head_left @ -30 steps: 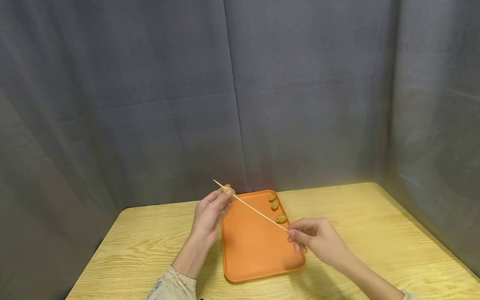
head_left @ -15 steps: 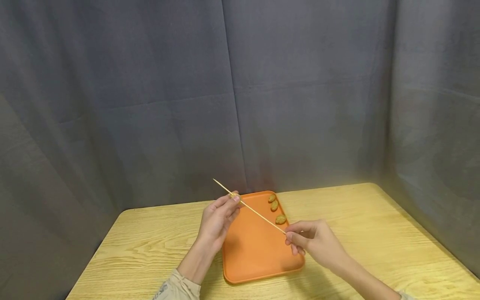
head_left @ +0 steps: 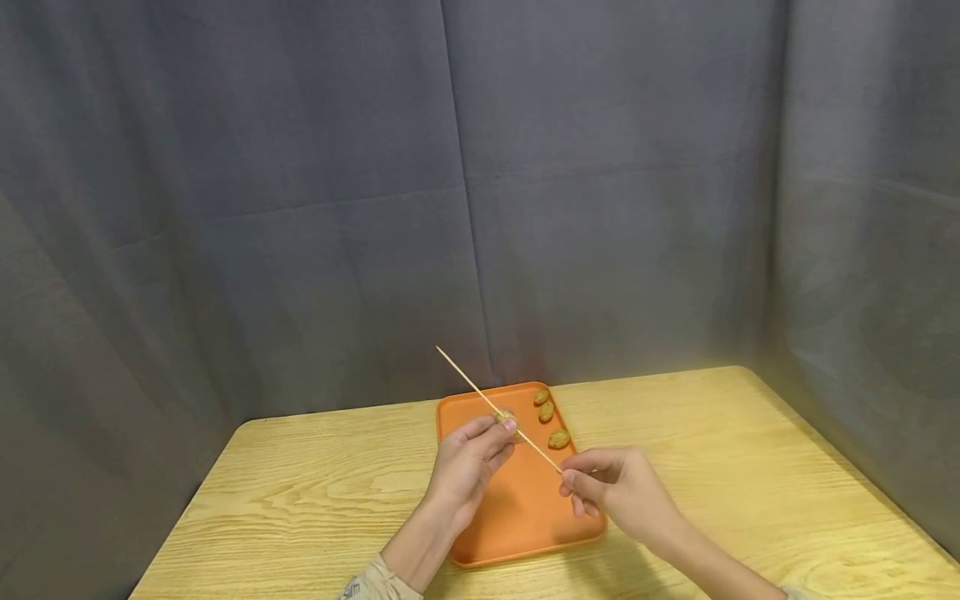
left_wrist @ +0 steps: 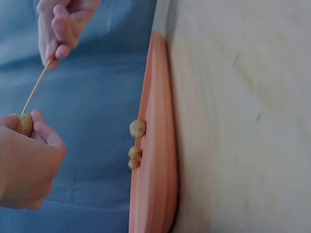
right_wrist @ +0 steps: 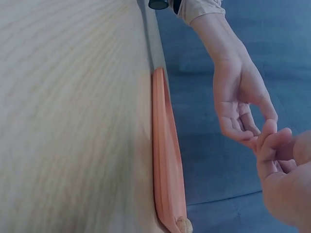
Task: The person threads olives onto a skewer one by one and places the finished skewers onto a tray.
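Note:
My left hand (head_left: 467,467) pinches a small brown, rough-surfaced ball (left_wrist: 25,124) between thumb and fingers. A thin bamboo skewer (head_left: 468,382) runs through the ball, its far end sticking up well past the fingers. Lower down, my right hand (head_left: 626,493) pinches the skewer's near end between thumb and forefinger. Both hands are raised above an orange tray (head_left: 525,533). Along the tray's right side lie several more brown pieces: one alone (head_left: 558,439), and two close together, the nearer one (head_left: 547,412) and the farther one (head_left: 542,397). The right wrist view hides the skewer behind the fingers.
The tray rests on a light wood-grain table (head_left: 315,475). Grey curtains (head_left: 337,208) hang behind the table and at both sides.
My left hand has slid down the skewer with the ball, toward my right hand, so more skewer shows beyond it. The right hand has shifted slightly left and down.

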Demonstrator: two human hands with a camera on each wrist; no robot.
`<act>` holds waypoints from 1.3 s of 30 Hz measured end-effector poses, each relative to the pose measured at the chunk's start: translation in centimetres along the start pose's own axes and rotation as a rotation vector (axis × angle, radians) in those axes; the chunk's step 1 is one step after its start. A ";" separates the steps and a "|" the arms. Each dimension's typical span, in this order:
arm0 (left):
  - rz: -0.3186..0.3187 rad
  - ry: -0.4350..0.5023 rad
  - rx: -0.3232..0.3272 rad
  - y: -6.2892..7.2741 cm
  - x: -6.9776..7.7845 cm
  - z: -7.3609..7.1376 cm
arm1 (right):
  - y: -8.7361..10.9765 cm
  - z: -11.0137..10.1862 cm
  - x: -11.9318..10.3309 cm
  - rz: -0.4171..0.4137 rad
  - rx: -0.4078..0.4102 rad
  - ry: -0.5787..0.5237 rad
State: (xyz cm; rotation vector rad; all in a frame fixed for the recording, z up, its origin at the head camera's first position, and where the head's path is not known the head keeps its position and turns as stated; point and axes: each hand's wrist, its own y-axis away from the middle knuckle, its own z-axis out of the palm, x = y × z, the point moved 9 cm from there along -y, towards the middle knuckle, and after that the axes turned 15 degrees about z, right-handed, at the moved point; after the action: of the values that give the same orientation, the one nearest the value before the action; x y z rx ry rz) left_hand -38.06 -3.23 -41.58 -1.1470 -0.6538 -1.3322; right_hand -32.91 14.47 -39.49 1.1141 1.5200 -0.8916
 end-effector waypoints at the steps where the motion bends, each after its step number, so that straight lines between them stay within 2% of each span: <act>1: -0.011 -0.003 -0.020 0.2 -0.3 0.3 | 0.0 0.1 0.1 0.006 -0.002 0.002; 6: -0.047 0.000 -0.101 0.6 -0.8 1.3 | -0.3 0.4 0.9 0.071 -0.004 0.005; 13: -0.043 0.000 -0.083 0.5 -0.5 0.8 | -0.5 1.1 1.5 0.115 -0.071 0.053; 19: -0.047 -0.023 -0.071 0.4 -0.5 0.6 | -0.6 1.0 1.6 0.116 -0.069 0.087; 23: -0.034 -0.060 -0.087 0.3 -0.5 0.7 | -0.6 0.9 1.6 0.123 -0.070 0.078; 31: -0.046 -0.206 -0.133 0.4 -1.2 0.7 | -0.4 1.2 1.6 0.107 -0.104 0.055; 35: -0.057 -0.237 -0.151 0.4 -1.3 0.6 | -0.3 0.9 1.6 0.111 -0.079 0.066; 39: -0.063 -0.232 -0.139 0.3 -1.3 0.3 | -0.4 0.7 1.4 0.103 -0.070 0.087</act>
State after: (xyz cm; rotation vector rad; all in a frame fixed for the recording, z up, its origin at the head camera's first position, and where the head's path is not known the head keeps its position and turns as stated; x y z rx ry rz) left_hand -37.96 -2.47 -42.69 -1.4179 -0.7794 -1.3258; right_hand -33.18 14.00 -40.97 1.1818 1.5376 -0.7224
